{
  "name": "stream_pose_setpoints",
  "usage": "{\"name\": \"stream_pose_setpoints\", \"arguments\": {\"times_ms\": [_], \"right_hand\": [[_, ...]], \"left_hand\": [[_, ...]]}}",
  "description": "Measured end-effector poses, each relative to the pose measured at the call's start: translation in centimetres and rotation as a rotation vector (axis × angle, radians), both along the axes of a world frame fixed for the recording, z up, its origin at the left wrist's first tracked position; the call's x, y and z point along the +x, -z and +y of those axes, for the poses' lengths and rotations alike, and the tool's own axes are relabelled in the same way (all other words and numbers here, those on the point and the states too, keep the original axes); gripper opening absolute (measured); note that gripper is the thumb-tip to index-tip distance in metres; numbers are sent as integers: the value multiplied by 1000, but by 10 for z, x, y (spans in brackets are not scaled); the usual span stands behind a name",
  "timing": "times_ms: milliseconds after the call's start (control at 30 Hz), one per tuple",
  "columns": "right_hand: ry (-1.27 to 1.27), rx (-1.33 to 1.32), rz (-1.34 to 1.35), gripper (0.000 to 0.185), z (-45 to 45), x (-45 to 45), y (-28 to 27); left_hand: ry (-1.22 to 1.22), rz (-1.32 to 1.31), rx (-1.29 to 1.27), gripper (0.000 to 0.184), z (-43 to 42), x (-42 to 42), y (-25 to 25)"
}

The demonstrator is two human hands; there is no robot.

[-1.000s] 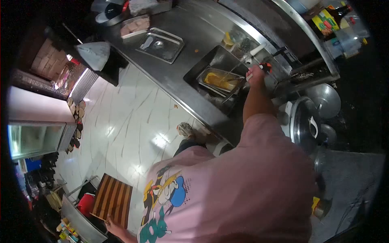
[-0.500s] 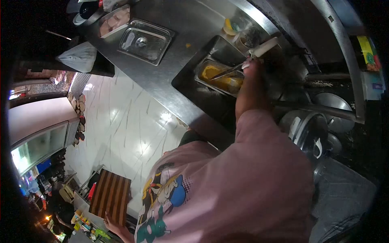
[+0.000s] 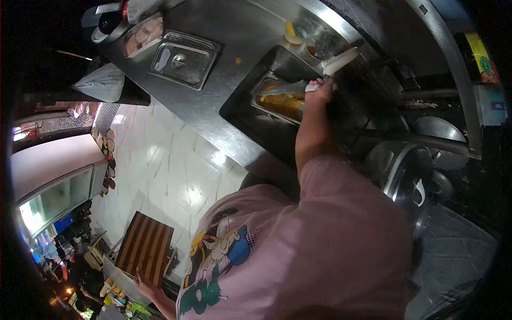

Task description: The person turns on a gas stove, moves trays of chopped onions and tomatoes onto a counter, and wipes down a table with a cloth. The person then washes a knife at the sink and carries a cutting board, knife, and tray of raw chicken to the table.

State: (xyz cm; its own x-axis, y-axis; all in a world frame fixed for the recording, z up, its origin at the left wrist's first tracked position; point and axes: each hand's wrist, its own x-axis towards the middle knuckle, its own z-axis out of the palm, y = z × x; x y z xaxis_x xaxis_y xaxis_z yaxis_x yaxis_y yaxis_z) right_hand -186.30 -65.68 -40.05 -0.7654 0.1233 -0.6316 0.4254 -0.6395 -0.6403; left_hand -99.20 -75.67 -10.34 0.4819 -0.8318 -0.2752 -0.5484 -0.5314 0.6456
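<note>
My left hand (image 3: 146,286) grips the near edge of a striped wooden cutting board (image 3: 144,245), held out at the lower left. Over the dark sink (image 3: 237,109), my right hand (image 3: 319,89) is closed around a knife (image 3: 292,88); the grip is partly hidden by my fingers. Its broad grey blade points left above a steel pan (image 3: 272,112) in the sink, which contains yellow-orange liquid (image 3: 285,105). Just beyond that hand is a white elongated thing (image 3: 341,61) whose kind I cannot make out.
A lidded steel pan (image 3: 186,66) and a container of pale raw meat (image 3: 143,37) stand on the steel counter (image 3: 229,40). Small containers (image 3: 295,33) sit behind the sink. A large pot (image 3: 408,173) is at the right. A white bag (image 3: 101,82) hangs at the counter's end.
The knife's blade has turned from edge-on to showing its broad side and lifted over the pan. My right hand has moved slightly left; my left hand still holds the cutting board.
</note>
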Motion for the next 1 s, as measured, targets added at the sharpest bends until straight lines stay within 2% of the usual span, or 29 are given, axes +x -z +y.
{"name": "stream_pose_setpoints", "arguments": {"times_ms": [33,67,100,167,300,367,400,533,700,733,767,800,833,867,900,967,1000], "right_hand": [[54,-80,28,39,-2,4,-5],[-27,-176,142,36,4,4,2],[-29,-179,136,36,8,3,2],[-64,-269,252,36,12,-1,-4],[12,-145,186,36,23,-8,-23],[0,-159,217,35,32,-9,-29],[-10,-171,247,35,36,-8,-32],[32,-103,162,35,36,-3,-48],[-152,-177,241,31,17,10,-43],[-281,-265,213,29,16,11,-41],[-283,-270,213,29,14,13,-38],[-292,-126,217,28,10,15,-35],[-302,18,222,27,6,19,-39],[-275,-15,214,25,5,21,-39],[-280,-18,215,25,3,19,-35],[-105,-57,230,24,2,18,-31],[-55,-27,222,18,0,17,-32]], "left_hand": [[109,-62,-25,50,0,4,1],[217,-128,-48,50,2,8,0],[215,-134,-50,50,2,12,-2],[-1,-15,-30,51,2,1,-7],[77,-16,-58,52,13,-17,-22],[-46,-196,-1,51,13,-34,-25],[-46,-194,1,51,14,-31,-24],[23,-127,-26,49,18,-6,-9],[126,-7,-40,48,23,20,9],[70,73,-43,49,24,13,8],[13,152,-46,49,25,9,7],[10,150,-51,49,26,30,15],[176,60,-101,49,26,58,29],[341,-32,-150,50,28,76,38],[336,-33,-152,50,30,71,36],[147,88,-80,50,32,57,29],[146,87,-79,50,32,48,23]]}}
